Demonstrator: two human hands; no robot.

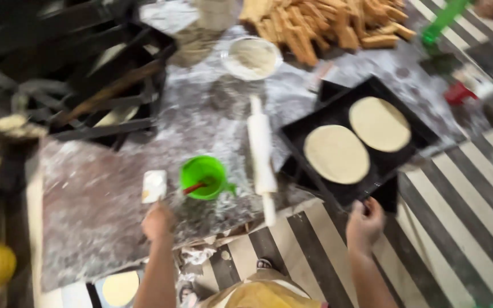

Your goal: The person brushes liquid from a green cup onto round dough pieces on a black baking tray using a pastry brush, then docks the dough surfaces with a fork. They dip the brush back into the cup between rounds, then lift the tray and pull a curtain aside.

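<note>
Head view: you look down on a flour-dusted stone slab.
Right hand: your fingers pinch the near edge of the black baking tray.
Left hand: your fingers grip a white flat scraper.
Progress: two rolled dough rounds lie flat, side by side, on the tray; they look pale and unbaked.
Textures: smooth white rolling pin; glossy green cup; matte tray.

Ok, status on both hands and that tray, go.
Left hand on white scraper, grip shut. Right hand gripping black tray at near edge. Two flat dough rounds on it. Rolling pin lies alongside.
</note>
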